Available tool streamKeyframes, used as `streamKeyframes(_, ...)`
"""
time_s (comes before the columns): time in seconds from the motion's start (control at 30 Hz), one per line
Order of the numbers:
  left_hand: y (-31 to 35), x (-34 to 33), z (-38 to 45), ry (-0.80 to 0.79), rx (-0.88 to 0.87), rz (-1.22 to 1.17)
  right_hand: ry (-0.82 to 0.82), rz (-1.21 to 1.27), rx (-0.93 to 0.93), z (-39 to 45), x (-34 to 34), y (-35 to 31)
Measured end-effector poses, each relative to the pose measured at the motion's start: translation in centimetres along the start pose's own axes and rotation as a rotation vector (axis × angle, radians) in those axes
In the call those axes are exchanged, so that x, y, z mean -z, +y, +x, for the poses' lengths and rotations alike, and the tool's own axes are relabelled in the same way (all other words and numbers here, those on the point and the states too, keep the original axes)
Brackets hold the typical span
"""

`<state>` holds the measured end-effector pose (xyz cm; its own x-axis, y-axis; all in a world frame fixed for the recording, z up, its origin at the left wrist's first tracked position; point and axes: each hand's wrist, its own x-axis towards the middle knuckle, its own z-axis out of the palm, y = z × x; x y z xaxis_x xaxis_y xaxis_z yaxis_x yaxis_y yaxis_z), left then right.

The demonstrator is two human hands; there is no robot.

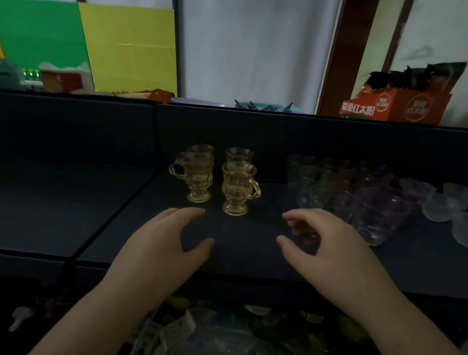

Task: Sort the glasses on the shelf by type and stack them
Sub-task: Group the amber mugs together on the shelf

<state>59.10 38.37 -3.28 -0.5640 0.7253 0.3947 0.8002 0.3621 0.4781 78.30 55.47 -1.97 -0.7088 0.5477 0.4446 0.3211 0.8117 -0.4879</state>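
On the dark shelf (239, 249) stand two stacks of amber handled glass cups: the left stack (197, 172) with its handle to the left, the right stack (237, 187) with its handle to the right. Right of them are clear tumblers (321, 178), purple-tinted glasses (377, 212) and small frosted bowls (452, 209). My left hand (167, 244) hovers just in front of the amber cups, fingers loosely curved, holding nothing. My right hand (325, 247) hovers in front of the tumblers, fingers curved, also holding nothing.
An orange carton (398, 105) sits on the ledge behind at right. Green and yellow boards (98, 46) lean at back left. Cluttered packets and bags (230, 338) lie below the shelf's front edge. A second dark shelf section (46, 197) lies to the left.
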Motion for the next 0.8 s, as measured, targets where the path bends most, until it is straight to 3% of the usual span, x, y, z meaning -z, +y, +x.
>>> streamKeyframes(0.2,-2.4,0.7,5.7,0.132,0.007,0.019,0.018,0.061,0.039,7.1,-2.9,-0.3)
streamKeyframes(0.33,-3.7,0.7,10.4,0.191,0.055,0.035,-0.005,0.097,-0.063,11.5,-5.3,-0.7)
streamKeyframes(0.43,-5.3,-0.1,13.5,0.115,0.13,-0.053,-0.039,0.171,-0.141,13.1,-6.9,-0.8)
streamKeyframes(0.8,-7.7,-0.5,16.3,-0.015,0.055,-0.155,0.02,0.205,-0.232,14.7,-8.6,-1.2)
